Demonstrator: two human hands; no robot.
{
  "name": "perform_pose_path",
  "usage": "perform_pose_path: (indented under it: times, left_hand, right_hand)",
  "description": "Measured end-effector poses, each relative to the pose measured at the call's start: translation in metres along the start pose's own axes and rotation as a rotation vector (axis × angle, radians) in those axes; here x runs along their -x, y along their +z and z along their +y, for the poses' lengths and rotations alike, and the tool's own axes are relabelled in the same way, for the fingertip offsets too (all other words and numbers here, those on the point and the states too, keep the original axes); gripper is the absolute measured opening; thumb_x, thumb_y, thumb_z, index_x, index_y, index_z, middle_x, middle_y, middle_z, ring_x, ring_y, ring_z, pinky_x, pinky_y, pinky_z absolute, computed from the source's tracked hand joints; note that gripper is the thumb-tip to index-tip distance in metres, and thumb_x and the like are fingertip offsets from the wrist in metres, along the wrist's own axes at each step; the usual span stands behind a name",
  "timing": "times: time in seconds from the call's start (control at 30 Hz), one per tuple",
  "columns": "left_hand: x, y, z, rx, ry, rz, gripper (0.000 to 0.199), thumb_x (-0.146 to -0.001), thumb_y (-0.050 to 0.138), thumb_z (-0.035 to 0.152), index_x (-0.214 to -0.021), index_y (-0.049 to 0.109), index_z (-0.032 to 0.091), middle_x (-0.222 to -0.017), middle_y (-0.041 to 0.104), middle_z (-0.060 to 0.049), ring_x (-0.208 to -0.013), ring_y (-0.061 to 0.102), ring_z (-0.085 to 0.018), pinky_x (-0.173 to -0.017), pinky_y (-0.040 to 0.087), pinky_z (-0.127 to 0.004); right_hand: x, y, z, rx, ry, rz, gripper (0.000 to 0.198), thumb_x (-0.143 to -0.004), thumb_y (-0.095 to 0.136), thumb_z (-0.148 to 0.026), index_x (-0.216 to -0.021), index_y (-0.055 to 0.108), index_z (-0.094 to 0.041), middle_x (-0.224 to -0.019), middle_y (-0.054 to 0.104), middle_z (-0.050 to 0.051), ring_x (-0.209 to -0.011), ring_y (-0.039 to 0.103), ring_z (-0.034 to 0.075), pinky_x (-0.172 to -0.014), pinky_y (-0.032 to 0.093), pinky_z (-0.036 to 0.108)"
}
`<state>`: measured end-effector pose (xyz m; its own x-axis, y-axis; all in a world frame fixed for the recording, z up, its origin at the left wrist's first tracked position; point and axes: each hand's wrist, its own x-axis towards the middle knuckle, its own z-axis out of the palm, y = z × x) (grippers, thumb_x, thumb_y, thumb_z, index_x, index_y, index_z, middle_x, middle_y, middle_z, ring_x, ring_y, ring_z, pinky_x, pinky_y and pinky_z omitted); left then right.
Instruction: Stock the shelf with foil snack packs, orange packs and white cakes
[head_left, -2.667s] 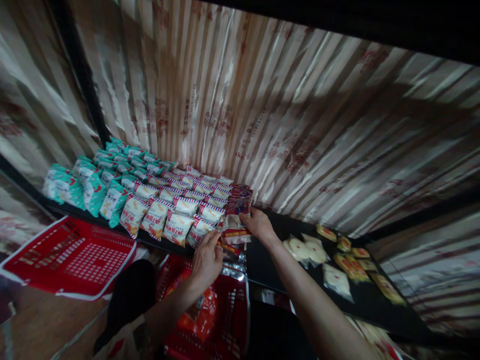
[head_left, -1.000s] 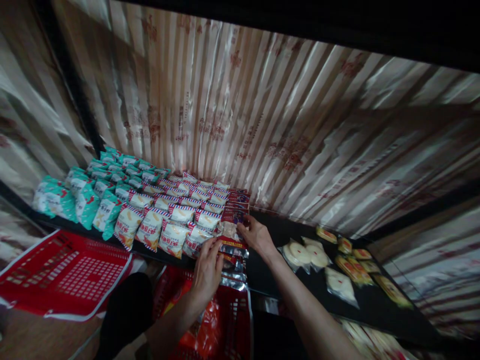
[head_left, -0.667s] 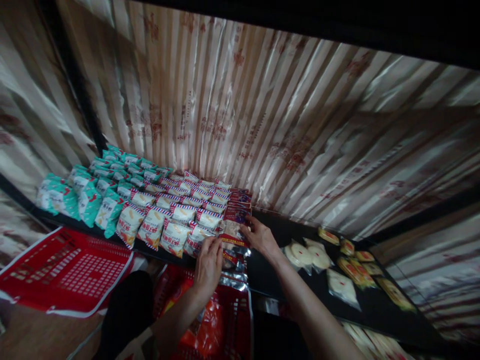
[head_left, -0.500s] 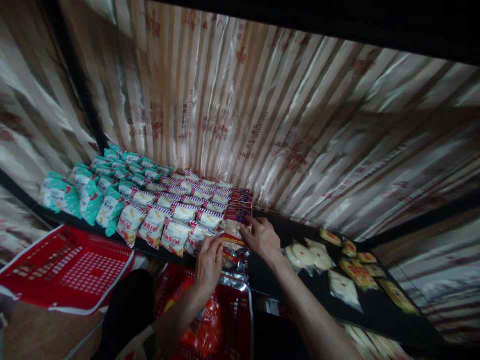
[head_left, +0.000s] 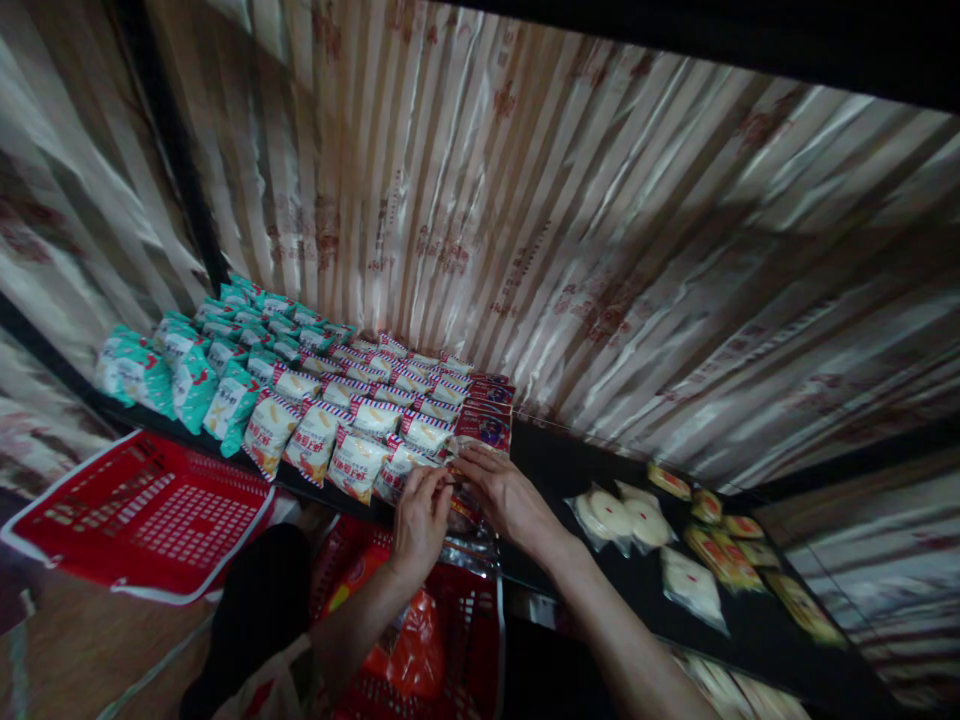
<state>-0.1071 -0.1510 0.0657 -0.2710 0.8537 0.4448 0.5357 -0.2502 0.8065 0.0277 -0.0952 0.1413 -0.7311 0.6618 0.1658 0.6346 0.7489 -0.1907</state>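
Observation:
Dark red snack packets (head_left: pixel 486 425) stand in a row at the right end of the stock on the black shelf. My left hand (head_left: pixel 421 512) is closed, thumb and fingers pinched at the left edge of the front packet (head_left: pixel 465 508). From the right, my right hand (head_left: pixel 511 496) bends its fingers over the top of that same packet, which it mostly hides. White snack bags with red and blue striped edges (head_left: pixel 356 462) stand in rows just left of my hands. Farther left are rows of turquoise bags (head_left: pixel 231 408).
Below the shelf edge (head_left: pixel 536 570) a red basket (head_left: pixel 480 640) holds an orange-red bag (head_left: pixel 409 640). Another red basket (head_left: pixel 187 530) lies at left. Round white packs (head_left: pixel 611 515) and yellow packs (head_left: pixel 720 555) lie on the right of the shelf. A pleated curtain (head_left: pixel 450 200) hangs behind.
My right hand has moved left and down across the front packet, close to my left hand. My left hand stays at the packet's left edge. The view has shifted slightly.

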Motion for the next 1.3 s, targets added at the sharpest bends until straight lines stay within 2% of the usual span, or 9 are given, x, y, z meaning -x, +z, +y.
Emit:
perform_pose_path:
  times: [0.17,0.33,0.53,0.93,1.2,1.3]
  left_hand:
    - [0.001,-0.010,-0.007,-0.279,0.020,0.032,0.033,-0.086,0.046,0.014,-0.116,0.057,0.020,-0.107,0.052,-0.010,-0.097,0.056,-0.021,-0.084,0.051,-0.035]
    - [-0.012,-0.023,-0.008,-0.511,0.054,-0.080,0.040,-0.083,0.046,0.010,-0.121,0.053,0.021,-0.119,0.047,-0.011,-0.094,0.057,-0.022,-0.076,0.052,-0.033]
    - [-0.023,-0.025,-0.011,-0.661,0.092,-0.189,0.045,-0.081,0.051,0.014,-0.124,0.046,0.024,-0.128,0.041,-0.011,-0.100,0.056,-0.024,-0.069,0.053,-0.030]
    - [-0.028,-0.028,-0.010,-0.636,0.045,-0.170,0.027,-0.083,0.045,0.012,-0.109,0.050,0.018,-0.130,0.042,-0.012,-0.101,0.058,-0.022,-0.071,0.054,-0.029]
    - [-0.030,-0.029,-0.015,-0.565,0.071,-0.118,0.030,-0.079,0.049,0.009,-0.108,0.051,0.016,-0.123,0.048,-0.011,-0.106,0.055,-0.024,-0.086,0.051,-0.034]
    - [-0.028,-0.028,-0.018,-0.559,0.103,-0.106,0.030,-0.081,0.048,0.011,-0.110,0.051,0.016,-0.123,0.049,-0.011,-0.107,0.055,-0.024,-0.086,0.050,-0.034]
  right_hand:
    - [-0.008,-0.006,-0.007,0.023,0.090,0.024,0.034,-0.090,0.041,-0.022,-0.119,0.059,-0.019,-0.122,0.061,0.008,-0.119,0.051,0.020,-0.102,0.042,0.036]
    - [-0.014,0.000,-0.014,0.073,0.112,-0.005,0.035,-0.088,0.045,-0.020,-0.120,0.058,-0.019,-0.126,0.058,0.009,-0.121,0.049,0.021,-0.103,0.040,0.036]
    - [-0.011,0.007,-0.011,0.102,0.072,-0.019,0.037,-0.088,0.042,-0.018,-0.122,0.056,-0.015,-0.129,0.056,0.011,-0.126,0.044,0.021,-0.107,0.036,0.039]
    - [-0.005,0.003,-0.008,0.073,-0.021,-0.043,0.037,-0.085,0.046,-0.015,-0.120,0.057,-0.012,-0.126,0.057,0.014,-0.123,0.047,0.022,-0.107,0.035,0.043]
    - [-0.004,0.009,-0.006,0.080,0.021,-0.052,0.035,-0.085,0.051,-0.022,-0.119,0.058,-0.018,-0.127,0.057,0.011,-0.123,0.047,0.023,-0.106,0.036,0.041]
    - [-0.004,0.009,-0.007,0.080,0.034,-0.047,0.034,-0.087,0.049,-0.025,-0.119,0.058,-0.020,-0.129,0.056,0.010,-0.125,0.045,0.023,-0.106,0.035,0.042]
